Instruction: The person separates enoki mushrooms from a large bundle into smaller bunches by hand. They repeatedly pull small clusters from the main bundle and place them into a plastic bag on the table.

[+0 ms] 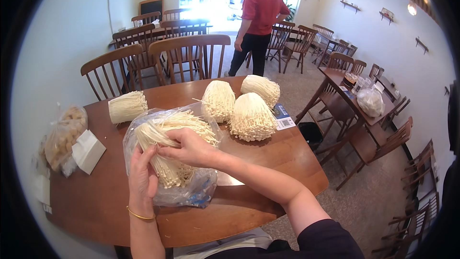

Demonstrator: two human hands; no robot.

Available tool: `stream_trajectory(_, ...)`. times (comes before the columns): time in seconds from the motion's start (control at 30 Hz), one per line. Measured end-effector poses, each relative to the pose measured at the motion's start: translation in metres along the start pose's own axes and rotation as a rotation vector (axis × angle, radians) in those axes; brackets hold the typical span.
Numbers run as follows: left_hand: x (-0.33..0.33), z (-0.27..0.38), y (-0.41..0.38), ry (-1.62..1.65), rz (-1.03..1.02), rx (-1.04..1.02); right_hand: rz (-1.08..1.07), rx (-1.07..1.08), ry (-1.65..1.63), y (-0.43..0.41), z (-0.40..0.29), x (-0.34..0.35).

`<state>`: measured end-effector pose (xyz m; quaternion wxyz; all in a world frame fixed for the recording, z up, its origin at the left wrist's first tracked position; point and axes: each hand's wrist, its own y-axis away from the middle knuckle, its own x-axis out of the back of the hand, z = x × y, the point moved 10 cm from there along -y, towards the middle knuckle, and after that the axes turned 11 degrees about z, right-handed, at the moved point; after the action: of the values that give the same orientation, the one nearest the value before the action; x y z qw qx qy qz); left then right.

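Note:
A bunch of enoki mushrooms [170, 172] is between my two hands, its small caps pointing down toward me. My left hand [143, 172], with a gold bangle at the wrist, grips the bunch from the left side. From the right, my right hand [192, 147] pinches strands near the upper stems. Beneath them a clear plastic bag [188, 196] lies spread on the wooden table [90, 201], with loose enoki strands [190, 124] heaped on it. Whole enoki clusters stand or lie beyond: one on its side [127, 107] at left, and a few at right, the nearest upright cluster [252, 117] among them.
At the table's left are a bag of tan, rounded food pieces [68, 133] and a white tissue pack [88, 151]. A printed card [284, 117] lies by the right edge. Wooden chairs [190, 48] stand beyond. A person in red [262, 14] faces the bright doorway. A black bin [311, 135] sits on the floor.

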<state>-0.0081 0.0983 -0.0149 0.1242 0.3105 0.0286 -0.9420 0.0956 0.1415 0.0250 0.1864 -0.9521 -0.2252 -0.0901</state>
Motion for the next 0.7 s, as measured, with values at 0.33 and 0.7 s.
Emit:
stream_trajectory(0.33,-0.011,0.004,0.002,0.029,-0.052,0.046,-0.203,-0.288,-0.337,0.005,0.014,-0.009)
stream_trajectory(0.7,0.005,0.004,-0.004,-0.053,0.038,-0.006,-0.192,-0.155,-0.657,0.0,-0.024,0.015)
